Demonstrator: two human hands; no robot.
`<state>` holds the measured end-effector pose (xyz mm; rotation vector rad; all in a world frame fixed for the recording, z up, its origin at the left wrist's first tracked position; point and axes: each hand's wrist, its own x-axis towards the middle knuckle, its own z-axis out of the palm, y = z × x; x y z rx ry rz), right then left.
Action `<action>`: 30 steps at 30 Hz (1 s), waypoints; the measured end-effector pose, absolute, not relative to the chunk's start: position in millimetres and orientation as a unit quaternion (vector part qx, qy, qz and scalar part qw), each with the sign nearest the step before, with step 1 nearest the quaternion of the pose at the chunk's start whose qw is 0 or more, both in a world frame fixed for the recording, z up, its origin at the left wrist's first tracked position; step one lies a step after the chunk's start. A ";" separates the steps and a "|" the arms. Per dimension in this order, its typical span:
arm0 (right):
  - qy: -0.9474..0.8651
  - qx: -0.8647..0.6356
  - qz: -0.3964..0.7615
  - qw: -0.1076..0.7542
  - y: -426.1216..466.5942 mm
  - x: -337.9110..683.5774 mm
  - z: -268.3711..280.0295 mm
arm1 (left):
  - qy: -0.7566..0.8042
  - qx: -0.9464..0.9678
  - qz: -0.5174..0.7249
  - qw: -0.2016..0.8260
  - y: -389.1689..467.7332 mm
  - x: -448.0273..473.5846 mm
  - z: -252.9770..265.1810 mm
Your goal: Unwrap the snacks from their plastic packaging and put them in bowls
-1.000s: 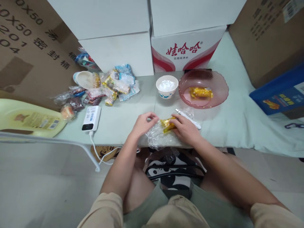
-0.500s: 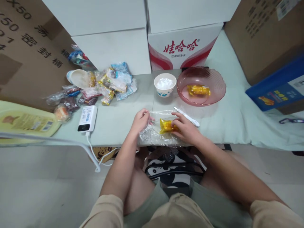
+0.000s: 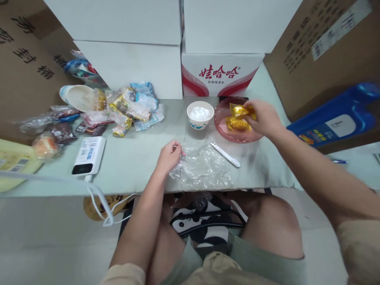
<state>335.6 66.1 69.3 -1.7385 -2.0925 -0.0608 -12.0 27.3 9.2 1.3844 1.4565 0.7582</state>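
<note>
My right hand [image 3: 263, 118] is closed on a yellow-wrapped snack packet [image 3: 238, 110], held over the pink glass bowl [image 3: 219, 132]. Under it, a second yellow packet [image 3: 237, 124] lies inside the bowl. At the table's front, my left hand [image 3: 169, 156] pinches the edge of a clear plastic bag [image 3: 200, 168], which lies crumpled and flat on the cloth. A white pen-like cutter [image 3: 225, 154] rests by the bag's right side. Left of the bowl stands a paper cup [image 3: 200, 115] with shiny clear plastic in it.
To the left lie several wrapped snacks [image 3: 127, 107], a tipped paper cup [image 3: 78, 97] and a white power bank [image 3: 89, 155] with a cable. White cartons [image 3: 222, 75] stand at the back, with a blue bottle [image 3: 335, 114] and brown carton [image 3: 314, 51] at right.
My right hand has lifted the yellow packet off the plastic bag and carried it right and away to the bowl. My left hand has stayed at the bag. The view has shifted.
</note>
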 end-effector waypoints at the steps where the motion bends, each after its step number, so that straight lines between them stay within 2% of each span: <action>1: -0.748 -0.644 -0.027 0.161 86.1 344.5 65.3 | 0.594 0.569 0.306 0.478 27.7 -11.8 8.7; 3: -0.739 -0.663 -0.037 0.113 113.1 356.4 57.6 | 0.595 0.571 0.302 0.478 28.4 -12.0 8.4; 5: -0.735 -0.666 -0.052 0.114 118.1 360.3 54.6 | 0.593 0.571 0.301 0.481 28.9 -12.7 8.8; 7: -0.740 -0.651 -0.069 0.154 100.8 355.9 57.5 | 0.589 0.566 0.300 0.492 29.1 -13.5 10.3; 10: -0.752 -0.603 -0.056 0.260 44.4 331.0 64.3 | 0.580 0.556 0.297 0.516 28.3 -13.7 14.8; 13: -0.797 -0.519 0.080 0.298 -18.6 286.1 55.7 | 0.557 0.562 0.281 0.543 25.4 -11.7 18.6; 15: -0.845 -0.452 0.172 0.227 -48.1 255.4 38.4 | 0.538 0.580 0.263 0.553 23.4 -10.2 17.7; 18: -0.879 -0.425 0.200 0.086 -68.7 228.1 7.9 | 0.533 0.597 0.252 0.544 24.1 -12.1 11.5; 20: -0.879 -0.433 0.197 0.032 -74.5 225.1 -7.2 | 0.548 0.592 0.249 0.536 27.6 -18.3 8.1; 25: -0.887 -0.424 0.180 0.034 -84.5 236.7 -19.8 | 0.535 0.591 0.195 0.572 35.7 -49.4 18.6; 30: -0.894 -0.402 0.191 0.054 -90.4 240.6 -20.6 | 0.594 0.530 0.134 0.591 47.3 -67.4 31.7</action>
